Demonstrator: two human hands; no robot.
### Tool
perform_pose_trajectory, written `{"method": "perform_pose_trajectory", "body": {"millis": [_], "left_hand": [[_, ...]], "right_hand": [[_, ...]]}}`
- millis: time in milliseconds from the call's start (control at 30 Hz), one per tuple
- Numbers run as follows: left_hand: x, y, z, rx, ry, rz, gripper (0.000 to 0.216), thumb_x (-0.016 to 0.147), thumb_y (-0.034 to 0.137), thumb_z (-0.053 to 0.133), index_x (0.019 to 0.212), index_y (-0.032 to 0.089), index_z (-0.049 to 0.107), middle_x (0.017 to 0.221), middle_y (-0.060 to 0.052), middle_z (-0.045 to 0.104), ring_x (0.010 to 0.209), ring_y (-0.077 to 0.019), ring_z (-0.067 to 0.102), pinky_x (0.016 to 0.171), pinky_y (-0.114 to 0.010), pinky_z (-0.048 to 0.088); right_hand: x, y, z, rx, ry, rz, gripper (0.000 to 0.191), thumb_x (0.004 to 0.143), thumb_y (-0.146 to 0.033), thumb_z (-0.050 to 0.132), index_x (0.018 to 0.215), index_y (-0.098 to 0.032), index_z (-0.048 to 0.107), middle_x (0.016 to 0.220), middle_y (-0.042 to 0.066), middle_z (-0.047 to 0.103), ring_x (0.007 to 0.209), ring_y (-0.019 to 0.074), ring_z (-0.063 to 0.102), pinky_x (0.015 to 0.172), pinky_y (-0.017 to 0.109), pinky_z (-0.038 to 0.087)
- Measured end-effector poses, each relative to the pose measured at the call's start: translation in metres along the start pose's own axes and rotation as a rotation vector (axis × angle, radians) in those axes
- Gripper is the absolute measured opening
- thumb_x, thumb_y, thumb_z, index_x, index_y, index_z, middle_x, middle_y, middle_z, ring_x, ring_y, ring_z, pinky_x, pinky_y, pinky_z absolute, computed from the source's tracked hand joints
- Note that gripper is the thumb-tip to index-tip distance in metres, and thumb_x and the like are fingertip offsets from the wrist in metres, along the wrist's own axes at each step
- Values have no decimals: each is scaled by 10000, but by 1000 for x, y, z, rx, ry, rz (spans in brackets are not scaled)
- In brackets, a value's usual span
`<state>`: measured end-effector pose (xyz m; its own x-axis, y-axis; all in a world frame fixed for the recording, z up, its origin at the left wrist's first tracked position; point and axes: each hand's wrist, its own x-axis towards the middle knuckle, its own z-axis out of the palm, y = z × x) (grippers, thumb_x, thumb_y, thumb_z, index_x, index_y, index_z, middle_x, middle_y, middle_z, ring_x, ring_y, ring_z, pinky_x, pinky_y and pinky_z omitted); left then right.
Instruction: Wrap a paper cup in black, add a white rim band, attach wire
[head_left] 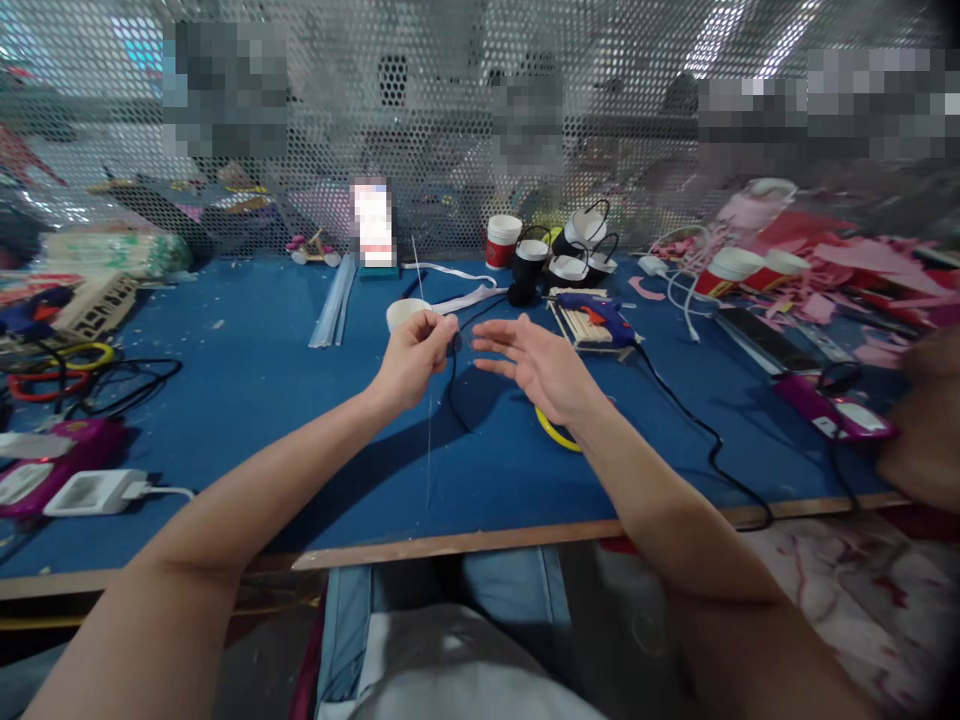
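Observation:
My left hand (415,355) is closed in a pinch above the middle of the table. A thin pale strand (429,450) shows above and below the fist, in line with it. By its fingertips bends a black cord (452,385); I cannot tell whether they touch it. Just behind this hand stands a white paper cup (406,312), partly hidden. My right hand (536,362) is open, fingers spread and pointing left, a small gap from the left fingertips. Below the right wrist lies a yellow ring (555,432), partly covered by the forearm.
A blue glue gun (600,312) rests on a wooden stick rack (577,325), its cable running right. Behind are black-wrapped cups (530,262), a red cup (502,240) and a lit phone (373,225). Clear glue sticks (335,305) lie left. Another person's hand (926,420) is at right.

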<state>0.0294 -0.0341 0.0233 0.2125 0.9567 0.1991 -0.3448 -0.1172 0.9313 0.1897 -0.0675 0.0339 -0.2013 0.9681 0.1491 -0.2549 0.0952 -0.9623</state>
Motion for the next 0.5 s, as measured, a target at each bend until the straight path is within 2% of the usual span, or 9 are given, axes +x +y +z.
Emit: {"method": "perform_pose_trajectory", "body": {"millis": [133, 267, 367, 500], "left_hand": [[1, 3, 0, 13, 20, -1, 241, 782, 245, 608, 639, 154, 436, 494, 78, 355, 373, -6, 233, 367, -168, 182], [1, 4, 0, 0, 29, -18, 229, 757, 227, 631, 630, 151, 457, 492, 78, 343, 376, -6, 234, 367, -168, 175], [-1, 1, 2, 18, 2, -40, 236, 722, 255, 670, 618, 148, 487, 465, 84, 329, 373, -8, 251, 367, -169, 192], [-7, -4, 6, 115, -67, -66, 197, 699, 297, 688, 669, 133, 581, 520, 39, 478, 390, -15, 313, 372, -181, 218]], "right_hand": [[5, 4, -14, -310, 189, -66, 268, 699, -418, 675, 811, -180, 627, 736, 24, 635, 662, 120, 588, 568, 241, 488], [6, 2, -24, -538, 299, -196, 278, 739, -447, 624, 660, -184, 580, 493, -20, 553, 451, 84, 496, 475, 228, 425], [4, 2, -19, -502, 215, -166, 366, 783, -513, 538, 644, -179, 592, 468, -15, 534, 425, 78, 472, 443, 219, 398], [0, 8, -3, -264, -35, 87, 441, 780, -585, 486, 760, -161, 608, 601, 20, 600, 484, 82, 514, 414, 200, 387]]}}
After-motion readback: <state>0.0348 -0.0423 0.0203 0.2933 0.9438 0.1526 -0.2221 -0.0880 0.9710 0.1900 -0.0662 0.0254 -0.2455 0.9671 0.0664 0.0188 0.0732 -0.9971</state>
